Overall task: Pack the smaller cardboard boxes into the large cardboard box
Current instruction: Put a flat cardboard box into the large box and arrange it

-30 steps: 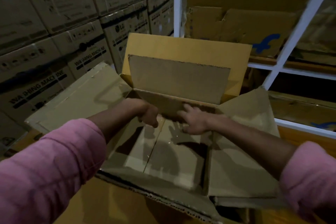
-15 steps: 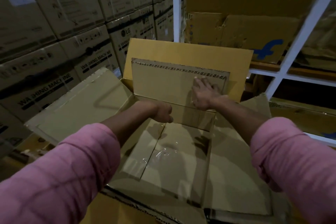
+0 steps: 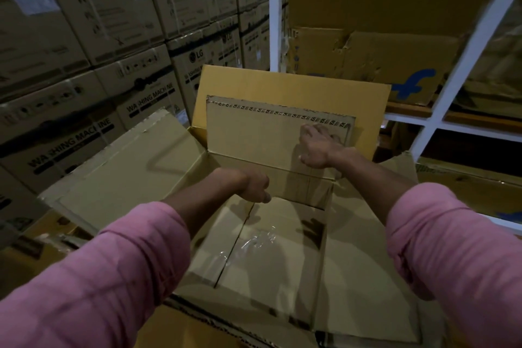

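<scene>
An open brown cardboard box [image 3: 271,257] with a taped floor seam is seen at centre, flaps spread outward. The right hand [image 3: 317,147] is laid on the upright far flap [image 3: 254,133], fingers extended to its corrugated top edge. The left hand [image 3: 251,186] is curled at the far rim; whether anything is gripped cannot be told. Stacked washing-machine cartons [image 3: 84,70] fill the dim left wall; a white metal rack [image 3: 435,118] holding worn cartons is seen at right.
</scene>
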Tool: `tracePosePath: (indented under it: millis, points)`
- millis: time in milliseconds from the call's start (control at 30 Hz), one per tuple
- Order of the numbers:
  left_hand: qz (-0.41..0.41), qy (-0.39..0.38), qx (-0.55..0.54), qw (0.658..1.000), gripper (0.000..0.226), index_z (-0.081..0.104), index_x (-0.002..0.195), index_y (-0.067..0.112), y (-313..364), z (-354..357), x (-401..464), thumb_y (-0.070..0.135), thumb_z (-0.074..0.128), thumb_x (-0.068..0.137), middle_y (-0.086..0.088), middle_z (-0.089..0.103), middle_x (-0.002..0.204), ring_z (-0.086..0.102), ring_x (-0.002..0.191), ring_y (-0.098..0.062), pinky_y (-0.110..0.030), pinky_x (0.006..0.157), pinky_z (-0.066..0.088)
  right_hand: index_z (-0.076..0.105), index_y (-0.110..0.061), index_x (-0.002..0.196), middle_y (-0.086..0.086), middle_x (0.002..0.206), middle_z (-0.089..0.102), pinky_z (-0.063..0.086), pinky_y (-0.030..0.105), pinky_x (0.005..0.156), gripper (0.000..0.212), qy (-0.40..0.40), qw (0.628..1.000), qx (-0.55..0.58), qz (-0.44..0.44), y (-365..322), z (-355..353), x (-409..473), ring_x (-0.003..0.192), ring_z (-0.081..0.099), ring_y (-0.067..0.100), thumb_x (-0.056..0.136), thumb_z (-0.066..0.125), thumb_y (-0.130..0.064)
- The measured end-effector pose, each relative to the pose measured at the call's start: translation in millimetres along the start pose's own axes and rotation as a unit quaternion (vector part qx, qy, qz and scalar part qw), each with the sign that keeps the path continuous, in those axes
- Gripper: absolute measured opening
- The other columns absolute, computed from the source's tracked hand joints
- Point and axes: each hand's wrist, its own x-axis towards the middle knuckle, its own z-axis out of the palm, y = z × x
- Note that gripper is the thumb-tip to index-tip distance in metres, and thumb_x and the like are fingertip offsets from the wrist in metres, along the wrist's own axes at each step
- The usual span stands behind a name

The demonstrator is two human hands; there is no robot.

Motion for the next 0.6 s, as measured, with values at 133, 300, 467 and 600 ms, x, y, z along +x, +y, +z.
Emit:
tracePosePath:
  millis: [133,300,467,600]
  points:
    - [-0.003,0.001,0.005,1.0,0.056,0.04,0.151,0.01,-3.1,-0.4,-4.3,0.039,0.049,0.104,-0.013,0.043,0.154,0.042,0.14,-0.031,-0.035,0.106,0.038,0.025,-0.013,0.158,0.001,0.17,0.004,0.02,0.06,0.119,0.071,0.002,1.0,0.019,0.006,3.8,-4.2,4.2,0.156,0.0,0.029,0.099,0.057,-0.037]
    - [0.001,0.008,0.001,1.0,0.056,0.041,0.151,0.01,-5.3,0.6,-9.7,0.039,0.049,0.104,-0.012,0.043,0.154,0.042,0.14,-0.03,-0.035,0.107,0.038,0.032,-0.013,0.154,0.003,0.167,0.012,0.025,0.06,0.117,0.067,0.007,1.0,0.016,0.009,0.0,-3.8,1.7,0.154,0.005,0.031,0.098,0.059,-0.038]
    - [-0.003,0.003,0.001,1.0,0.057,0.041,0.15,0.012,-11.2,7.4,-9.3,0.041,0.051,0.102,-0.012,0.045,0.153,0.044,0.138,-0.031,-0.04,0.109,0.038,0.033,-0.012,0.152,0.002,0.165,0.01,0.026,0.06,0.117,0.067,0.014,1.0,0.01,0.007,-3.5,2.0,-3.4,0.152,0.003,0.032,0.097,0.06,-0.039]
    - [-0.006,0.005,-0.009,1.0,0.058,0.039,0.152,0.012,-14.1,6.6,-11.6,0.041,0.051,0.103,-0.012,0.044,0.154,0.042,0.14,-0.031,-0.041,0.112,0.037,0.032,-0.012,0.154,0.001,0.166,0.009,0.023,0.06,0.119,0.067,0.012,1.0,0.009,0.006,-2.8,-0.1,-7.7,0.153,0.002,0.031,0.099,0.058,-0.038]
